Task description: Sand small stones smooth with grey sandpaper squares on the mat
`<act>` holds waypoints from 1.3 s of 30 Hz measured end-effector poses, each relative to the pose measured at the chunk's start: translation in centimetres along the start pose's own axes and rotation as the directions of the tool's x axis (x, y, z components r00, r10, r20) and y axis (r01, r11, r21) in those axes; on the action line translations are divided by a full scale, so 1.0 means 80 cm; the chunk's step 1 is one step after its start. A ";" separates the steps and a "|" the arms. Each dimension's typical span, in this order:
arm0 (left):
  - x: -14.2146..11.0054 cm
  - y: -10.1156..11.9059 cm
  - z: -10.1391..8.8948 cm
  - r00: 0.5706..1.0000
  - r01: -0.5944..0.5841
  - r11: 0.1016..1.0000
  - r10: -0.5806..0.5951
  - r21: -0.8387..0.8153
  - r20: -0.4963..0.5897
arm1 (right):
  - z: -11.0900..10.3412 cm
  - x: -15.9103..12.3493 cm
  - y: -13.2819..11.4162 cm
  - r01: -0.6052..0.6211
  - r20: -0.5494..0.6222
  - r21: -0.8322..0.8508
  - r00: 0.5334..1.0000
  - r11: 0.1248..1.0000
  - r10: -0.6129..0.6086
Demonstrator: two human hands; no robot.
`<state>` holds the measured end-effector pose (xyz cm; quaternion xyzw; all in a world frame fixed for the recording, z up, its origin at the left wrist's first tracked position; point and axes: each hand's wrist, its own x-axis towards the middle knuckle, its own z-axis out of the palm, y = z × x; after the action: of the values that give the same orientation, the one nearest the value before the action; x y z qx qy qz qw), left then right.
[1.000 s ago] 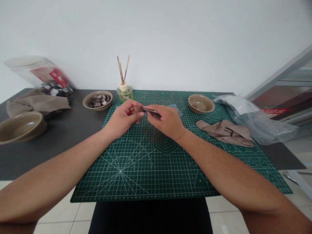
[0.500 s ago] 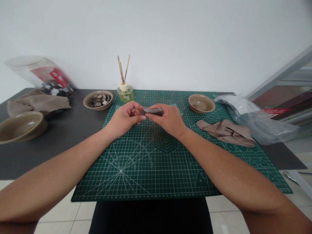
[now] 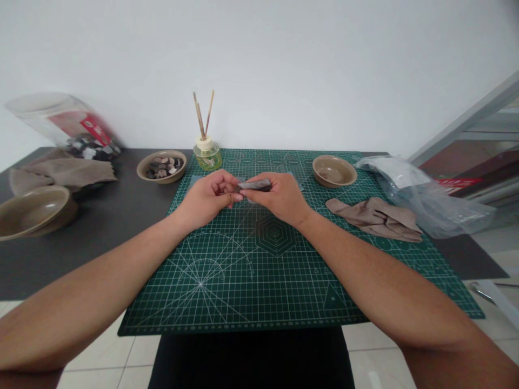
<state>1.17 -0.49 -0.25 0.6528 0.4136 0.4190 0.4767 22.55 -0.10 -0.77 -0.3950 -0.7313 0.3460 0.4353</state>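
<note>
Over the green cutting mat my two hands meet at the fingertips. My right hand is closed round a folded grey strip; whether it is cloth or sandpaper I cannot tell. My left hand has its thumb and forefinger pinched at the strip's left end, and what lies between those fingertips is too small to make out. Behind both hands, a bluish sheet lies on the mat, mostly hidden.
Dark and pale round pieces fill a brown bowl at left, near a reed diffuser. Another bowl, a brown cloth and a plastic bag stand right. Far left are a big bowl, a cloth and a clear jar.
The grey strip has tilted slightly in my right hand, showing more of its face. Both hands stay in nearly the same place; the view has shifted a little.
</note>
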 end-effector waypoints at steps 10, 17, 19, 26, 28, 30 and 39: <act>0.002 -0.006 -0.003 0.997 -0.065 0.998 0.064 -0.013 -0.039 | 0.002 -0.002 -0.006 0.103 -0.074 -0.097 0.991 0.990 -0.110; 0.001 -0.005 -0.004 0.999 -0.038 0.999 0.038 -0.010 -0.032 | 0.001 -0.001 -0.003 0.090 -0.019 -0.044 0.996 0.995 -0.091; 0.001 -0.006 -0.004 0.999 -0.023 1.000 0.022 -0.019 -0.025 | 0.001 0.000 -0.003 0.070 -0.014 -0.023 0.997 0.997 -0.070; 0.001 -0.006 -0.003 1.000 -0.028 0.998 0.027 -0.056 -0.016 | 0.003 -0.003 -0.007 0.068 -0.057 -0.024 0.996 0.997 -0.070; 0.000 -0.006 -0.003 0.999 -0.024 0.998 0.022 -0.054 -0.028 | 0.003 -0.004 -0.008 0.082 -0.077 -0.027 0.994 0.996 -0.084; 0.000 -0.006 -0.003 0.999 -0.015 0.999 0.013 -0.051 -0.041 | 0.003 -0.004 -0.009 0.090 -0.072 -0.025 0.993 0.996 -0.092; 0.002 -0.006 -0.005 1.000 -0.010 1.000 0.010 -0.024 -0.027 | 0.002 -0.001 -0.001 0.096 -0.028 0.028 0.995 0.995 -0.096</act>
<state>0.80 -0.16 -0.65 0.6435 0.4118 0.4350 0.4767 22.37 -0.23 -0.77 -0.3575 -0.7385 0.3301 0.4668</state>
